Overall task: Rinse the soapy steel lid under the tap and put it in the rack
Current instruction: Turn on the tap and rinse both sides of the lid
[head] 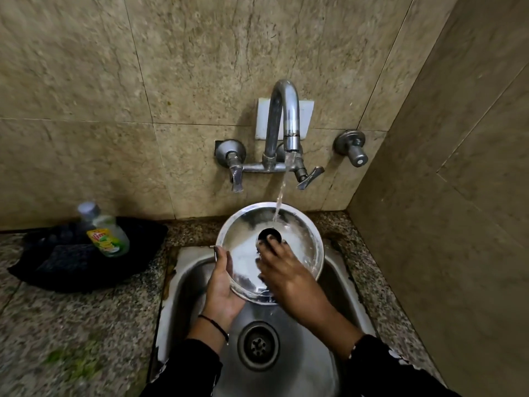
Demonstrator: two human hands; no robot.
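Steel lid (246,253): round, w/ black knob (269,235) at centre, held tilted over the back edge of the sink (337,279), top face toward the person. White soap film across most of its face; far rim sits just below the tap (283,121).

Water stream (282,193): runs from the spout, lands on lid's upper part just beside the knob, right of centre.

Left hand (221,285): palm up, cupped under lid's lower-left rim, fingers curled round the edge, thumb on the face. Gripping the lid. Thin black thread band on wrist.

Right hand (282,270): laid on lid's face, fingertips reaching to the knob, fingers bent and spread. Touching the surface; can't tell if it clamps the knob or only rubs by it.

Sink: small steel basin, set in a speckled stone counter (71,325), near its back-right corner. Drain (258,345) at basin's near-centre, below both wrists.

Tap: wall-mounted, curved spout, two lever handles L and R. Separate valve knob (353,150) on wall, further right.

Counter, back-left: dark cloth (71,270) bunched against the wall; clear dish soap bottle (107,230) w/ green-yellow label lying on it, cap toward the wall.

Sleeves: dark, both forearms, at the sink's near edge.
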